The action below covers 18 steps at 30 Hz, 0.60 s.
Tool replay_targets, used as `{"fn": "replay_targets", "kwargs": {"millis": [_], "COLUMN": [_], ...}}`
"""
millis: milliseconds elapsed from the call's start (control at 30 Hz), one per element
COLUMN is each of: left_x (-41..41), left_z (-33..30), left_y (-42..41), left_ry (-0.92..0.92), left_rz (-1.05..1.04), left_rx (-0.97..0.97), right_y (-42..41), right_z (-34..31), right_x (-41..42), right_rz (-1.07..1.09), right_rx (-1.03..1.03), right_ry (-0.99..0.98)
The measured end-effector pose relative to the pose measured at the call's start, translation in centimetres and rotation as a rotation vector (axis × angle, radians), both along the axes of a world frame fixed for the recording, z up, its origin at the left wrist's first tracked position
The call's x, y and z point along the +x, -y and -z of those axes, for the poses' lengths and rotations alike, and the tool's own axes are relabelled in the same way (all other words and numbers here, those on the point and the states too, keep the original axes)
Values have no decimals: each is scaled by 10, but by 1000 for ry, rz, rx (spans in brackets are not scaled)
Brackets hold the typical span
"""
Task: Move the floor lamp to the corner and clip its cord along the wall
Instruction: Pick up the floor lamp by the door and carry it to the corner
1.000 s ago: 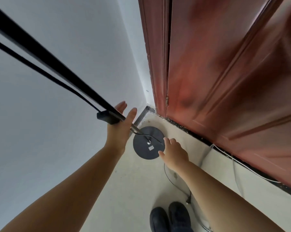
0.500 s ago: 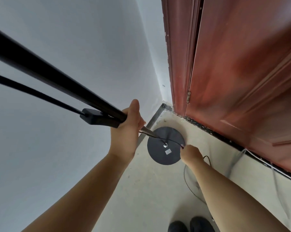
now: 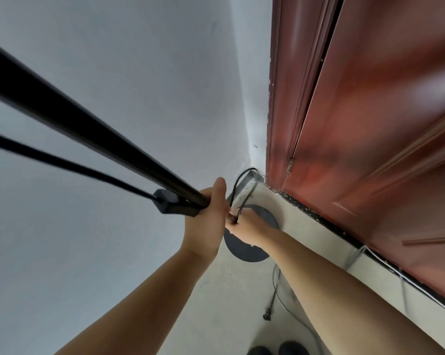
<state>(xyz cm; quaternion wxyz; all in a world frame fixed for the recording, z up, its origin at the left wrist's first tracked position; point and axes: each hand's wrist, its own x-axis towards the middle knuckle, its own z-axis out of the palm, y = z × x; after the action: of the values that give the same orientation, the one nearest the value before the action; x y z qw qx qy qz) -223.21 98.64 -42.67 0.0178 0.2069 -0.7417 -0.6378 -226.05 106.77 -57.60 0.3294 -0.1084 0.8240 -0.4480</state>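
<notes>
The pale grey wall (image 3: 108, 73) fills the whole left side, and the red-brown wooden door (image 3: 370, 124) takes the right, the two meeting at a narrow corner. Down below, light concrete floor (image 3: 203, 316) runs along the door's dark threshold. Across the left comes the floor lamp's black pole (image 3: 88, 139), slanting down to the corner, with a thinner black rod (image 3: 62, 162) beneath it ending in a small black box (image 3: 170, 204) fixed to the pole. The lamp's round dark base (image 3: 244, 248) sits flat on the floor right in the corner, close to the wall and near the door frame, partly covered by both arms. The left hand (image 3: 206, 221) is wrapped tight around the pole just past that box, thumb up. The right hand (image 3: 247, 224) is closed over the base, pinching the black cord (image 3: 238, 185), which loops up toward the corner and back down into the fist. The two hands are touching. More of the cord trails on the floor behind the right forearm, and its plug (image 3: 267, 316) lies loose on the concrete. Thin pale wires (image 3: 385, 262) run along the foot of the door. At the bottom edge, the toes of two dark shoes (image 3: 275, 351).
</notes>
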Motion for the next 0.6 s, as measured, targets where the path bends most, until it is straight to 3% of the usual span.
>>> {"fn": "replay_targets", "kwargs": {"millis": [233, 600], "left_x": [56, 191], "left_z": [-65, -244], "left_y": [10, 73], "left_ry": [26, -26], "left_rz": [-55, -372], "left_rx": [-5, 215], "right_y": [10, 67], "right_z": [-71, -264], "right_x": [46, 168], "right_rz": [-25, -334], "right_rx": [99, 183], "right_ry": [67, 78]}}
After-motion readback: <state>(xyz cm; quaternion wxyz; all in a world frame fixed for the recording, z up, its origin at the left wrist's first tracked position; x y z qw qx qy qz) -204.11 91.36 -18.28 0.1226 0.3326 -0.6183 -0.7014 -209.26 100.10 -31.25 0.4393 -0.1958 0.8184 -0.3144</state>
